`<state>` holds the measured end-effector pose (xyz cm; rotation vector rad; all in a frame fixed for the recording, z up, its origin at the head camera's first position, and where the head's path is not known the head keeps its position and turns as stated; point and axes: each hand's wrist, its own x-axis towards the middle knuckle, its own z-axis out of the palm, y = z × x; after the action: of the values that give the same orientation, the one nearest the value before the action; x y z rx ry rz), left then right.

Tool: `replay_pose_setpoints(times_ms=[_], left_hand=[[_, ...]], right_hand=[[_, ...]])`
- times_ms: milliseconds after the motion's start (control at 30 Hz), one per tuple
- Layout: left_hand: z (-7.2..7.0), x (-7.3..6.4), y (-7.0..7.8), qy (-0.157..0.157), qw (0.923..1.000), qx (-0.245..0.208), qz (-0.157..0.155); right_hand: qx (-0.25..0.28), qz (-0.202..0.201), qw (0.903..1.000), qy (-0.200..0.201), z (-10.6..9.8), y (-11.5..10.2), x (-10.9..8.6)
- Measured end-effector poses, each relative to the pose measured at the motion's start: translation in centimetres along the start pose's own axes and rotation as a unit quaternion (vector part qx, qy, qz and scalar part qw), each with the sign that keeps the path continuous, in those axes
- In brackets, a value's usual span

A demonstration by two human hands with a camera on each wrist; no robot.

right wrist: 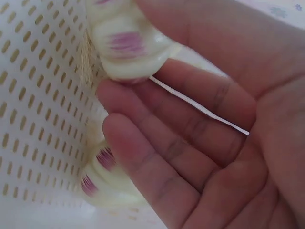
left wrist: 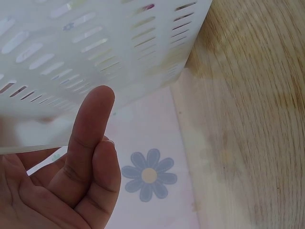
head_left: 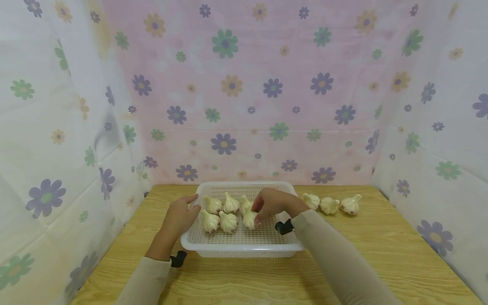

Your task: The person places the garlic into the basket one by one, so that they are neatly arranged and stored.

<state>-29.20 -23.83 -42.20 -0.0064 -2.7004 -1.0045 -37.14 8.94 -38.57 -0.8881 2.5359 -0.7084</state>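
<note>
A white perforated plastic basket (head_left: 244, 247) sits on the wooden table with several garlic bulbs in two rows. At its left side my left hand (head_left: 180, 218) grips the rim, with the thumb over the edge and fingers (left wrist: 90, 124) along the outer wall. My right hand (head_left: 272, 202) reaches down into the basket and pinches a garlic bulb (head_left: 249, 220) at the right end of the near row. In the right wrist view, this bulb (right wrist: 128, 47) has purple streaks and lies between thumb and fingertips. Another bulb (right wrist: 112, 179) shows below the fingers.
Three more garlic bulbs (head_left: 329, 205) lie in a row on the table (head_left: 381, 241), right of the basket. A flower-patterned cloth (head_left: 272, 127) hangs behind the table and along both sides. A black wrist mount (head_left: 284, 227) juts out from the right sleeve over the basket.
</note>
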Motion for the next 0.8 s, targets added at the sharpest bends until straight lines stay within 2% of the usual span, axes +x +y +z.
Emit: replay_pose_setpoints(times_ms=[300, 800], left_hand=[[-0.03, -0.07, 0.09, 0.003, 0.9999, 0.008, 0.006], [-0.22, -0.09, 0.25, -0.003, 1.0000, 0.000, 0.003]], right_hand=[[-0.006, 0.021, 0.9997, 0.010, 0.34, -0.39, 0.41], [0.003, 0.030, 0.9995, 0.007, 0.61, -0.69, 0.60]])
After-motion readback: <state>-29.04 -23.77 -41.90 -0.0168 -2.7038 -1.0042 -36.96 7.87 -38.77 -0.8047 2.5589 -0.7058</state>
